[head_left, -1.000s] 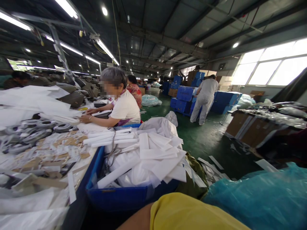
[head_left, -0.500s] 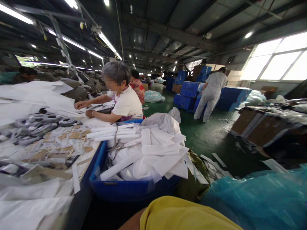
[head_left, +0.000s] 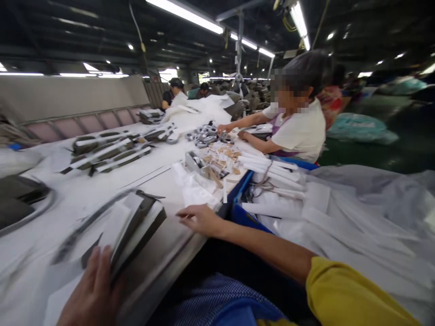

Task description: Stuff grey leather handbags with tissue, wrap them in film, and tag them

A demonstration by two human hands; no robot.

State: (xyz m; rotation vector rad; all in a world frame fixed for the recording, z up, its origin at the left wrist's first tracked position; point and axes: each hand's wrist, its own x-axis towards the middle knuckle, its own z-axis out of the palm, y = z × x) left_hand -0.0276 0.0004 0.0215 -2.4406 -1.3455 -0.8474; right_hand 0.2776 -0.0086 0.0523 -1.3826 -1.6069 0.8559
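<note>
My left hand (head_left: 93, 290) is at the lower left, its fingers against the near end of a bundle of dark olive-grey fabric pieces (head_left: 134, 226) layered with white strips. The thumb is hidden, but the hand seems to grip the bundle, which lies slanted on the white tabletop (head_left: 146, 179). To the right of the bundle, my right hand (head_left: 200, 219) hovers by the table edge with its fingers apart and nothing in them. Just beyond it lie crumpled white sheets (head_left: 193, 185) and a grey tape dispenser-like item (head_left: 197, 163), too blurred to name surely.
A blue bin (head_left: 249, 215) heaped with white strips (head_left: 316, 203) stands against the table's right side. Across it, a co-worker (head_left: 295, 122) reaches over grey rolls (head_left: 204, 136). More olive and white bundles (head_left: 108, 149) lie at the far left, with dark fabric (head_left: 20, 194) nearer.
My view has swung left from the bin and aisle to the table. Both my hands and the fabric bundle have come into view.
</note>
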